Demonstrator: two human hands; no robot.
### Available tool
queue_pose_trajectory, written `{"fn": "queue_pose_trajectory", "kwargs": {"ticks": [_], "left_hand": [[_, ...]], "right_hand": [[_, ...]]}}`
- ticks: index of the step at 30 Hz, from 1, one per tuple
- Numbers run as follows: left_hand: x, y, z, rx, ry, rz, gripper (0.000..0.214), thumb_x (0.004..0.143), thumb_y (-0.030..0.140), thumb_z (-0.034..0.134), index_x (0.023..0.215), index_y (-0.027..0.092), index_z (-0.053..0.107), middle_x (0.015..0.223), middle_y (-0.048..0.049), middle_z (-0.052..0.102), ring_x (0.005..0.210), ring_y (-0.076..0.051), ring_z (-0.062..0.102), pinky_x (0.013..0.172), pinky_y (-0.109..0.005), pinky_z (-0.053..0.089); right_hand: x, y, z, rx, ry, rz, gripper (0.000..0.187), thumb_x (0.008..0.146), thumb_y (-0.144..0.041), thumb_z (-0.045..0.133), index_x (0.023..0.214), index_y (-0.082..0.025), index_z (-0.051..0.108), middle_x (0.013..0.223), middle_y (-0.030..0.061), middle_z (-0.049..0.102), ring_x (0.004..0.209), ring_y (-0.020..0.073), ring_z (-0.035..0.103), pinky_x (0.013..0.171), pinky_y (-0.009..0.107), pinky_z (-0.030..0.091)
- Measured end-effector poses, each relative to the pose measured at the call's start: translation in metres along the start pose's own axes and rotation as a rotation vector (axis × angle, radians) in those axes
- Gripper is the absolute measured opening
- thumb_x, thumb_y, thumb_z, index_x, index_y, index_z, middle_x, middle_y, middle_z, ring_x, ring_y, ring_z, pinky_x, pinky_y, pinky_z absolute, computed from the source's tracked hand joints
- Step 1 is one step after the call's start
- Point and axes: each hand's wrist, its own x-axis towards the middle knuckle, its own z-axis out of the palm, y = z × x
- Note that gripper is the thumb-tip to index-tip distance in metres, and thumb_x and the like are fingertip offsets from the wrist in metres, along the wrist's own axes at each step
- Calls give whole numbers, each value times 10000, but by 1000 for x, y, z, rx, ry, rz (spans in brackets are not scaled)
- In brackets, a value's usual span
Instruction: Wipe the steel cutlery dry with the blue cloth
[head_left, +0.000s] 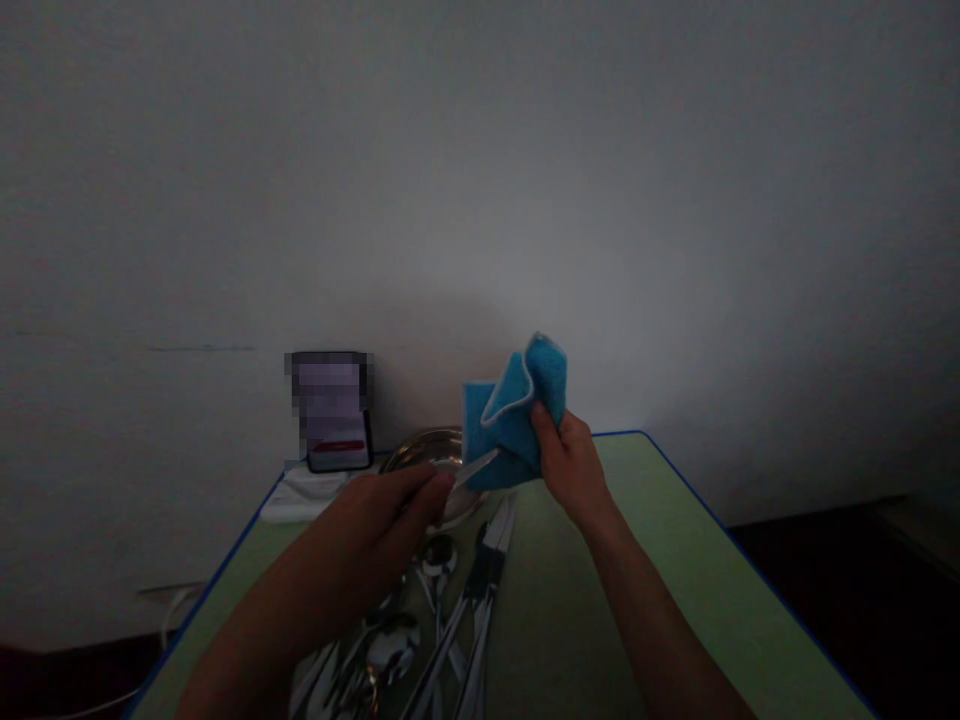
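My left hand (401, 515) is closed round a metal table knife (477, 467), whose pale blade sticks out to the right and meets the cloth. A blue cloth (506, 440) with a white edge is bunched in my right hand (570, 455), thumb pressed on its near face. Below my hands lies a pile of silver cutlery, with a spoon (394, 640) and several knives (480, 610) among it. Just behind my left hand sits a round shiny metal bowl (420, 448), partly hidden by that hand and the cloth.
A green table (675, 570) with a blue edge stands against a grey wall (480, 200). At its back left a phone-like screen (337, 415), partly blurred out, leans upright beside a white folded item (300, 492). A white cable (171, 615) hangs off the left side.
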Motion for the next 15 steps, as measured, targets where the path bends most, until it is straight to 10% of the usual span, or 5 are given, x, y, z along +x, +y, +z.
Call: {"fn": "queue_pose_trajectory", "kwargs": {"ticks": [7,15], "left_hand": [[-2,-3,0,27,26,-31,397,883,445,311,808,192,608,707,-24,661,648,-187,587,580,-266,393],[0,-1,3,20,35,12,366,883,435,326,846,206,610,818,-37,676,753,-208,613,684,-292,420]], "right_hand": [[-3,3,2,485,-252,177,334,731,-370,637,1023,-210,607,1020,34,674,869,184,619,798,326,479],[-1,4,2,715,-244,390,338,603,-297,755,906,-181,661,907,43,718,788,195,661,834,390,495]]}}
